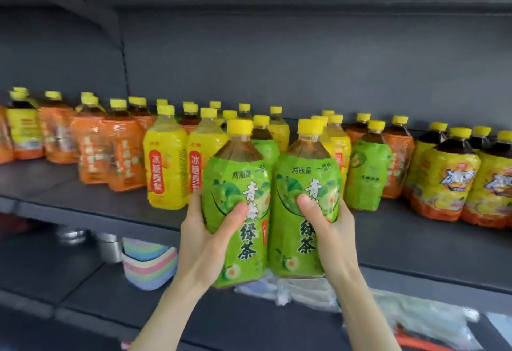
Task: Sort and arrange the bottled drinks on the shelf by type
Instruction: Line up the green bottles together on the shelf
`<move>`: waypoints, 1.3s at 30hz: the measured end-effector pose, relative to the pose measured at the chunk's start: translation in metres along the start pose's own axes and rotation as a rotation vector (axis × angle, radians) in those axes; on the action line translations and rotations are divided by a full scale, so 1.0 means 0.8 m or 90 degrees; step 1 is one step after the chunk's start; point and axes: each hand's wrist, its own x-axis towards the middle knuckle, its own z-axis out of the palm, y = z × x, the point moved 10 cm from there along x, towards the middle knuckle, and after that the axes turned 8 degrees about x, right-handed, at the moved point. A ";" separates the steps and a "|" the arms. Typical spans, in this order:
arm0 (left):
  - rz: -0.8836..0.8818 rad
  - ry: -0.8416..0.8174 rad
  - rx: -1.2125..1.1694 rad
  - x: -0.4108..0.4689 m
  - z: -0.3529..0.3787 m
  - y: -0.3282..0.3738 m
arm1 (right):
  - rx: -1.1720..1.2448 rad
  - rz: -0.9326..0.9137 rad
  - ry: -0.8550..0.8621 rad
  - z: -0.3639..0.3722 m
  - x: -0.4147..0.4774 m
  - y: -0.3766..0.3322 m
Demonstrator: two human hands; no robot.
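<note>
Nearest the camera, two bare forearms rose from 6 o'clock. The left hand (pixel 206 245) wrapped the left green tea bottle (pixel 235 173) from its 9 o'clock side, thumb laid across the label front. The right hand (pixel 336 228) clasped the right green tea bottle (pixel 304 253) from its 3 o'clock side in the same way, thumb on the label. Each grip sat at mid-label, so the yellow caps stood clear at 12 o'clock and the bottle bases hung below the palms. The two bottles were upright and touching side by side, held in front of the shelf (pixel 401 237) edge rather than standing on it.

Under the pair, on the lower shelf (pixel 83 281), lay clear plastic-wrapped packets (pixel 302 292) at 6 o'clock. A stack of pastel bowls (pixel 151 267) sat at 8 o'clock, with a metal cup (pixel 109 248) just beside it.

Behind the held pair, the shelf carried a crowded row of yellow-capped bottles. Two yellow-labelled bottles (pixel 166 162) stood near at 9 o'clock, and orange-labelled bottles (pixel 122 153) ran further off at 9 to 10 o'clock. A third green-labelled bottle (pixel 367 176) stood at 3 o'clock, and another green label (pixel 266 148) showed between the two held necks. Yellow-and-orange iced tea bottles (pixel 443 178) filled the far 3 o'clock end. Mixed yellow and orange bottles directly behind were partly hidden by the pair. The dark grey back wall (pixel 304 67) closed the view at 12 o'clock.
</note>
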 end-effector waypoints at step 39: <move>-0.015 0.024 0.061 0.312 -0.538 -0.189 | -0.014 0.000 0.036 0.622 0.059 0.167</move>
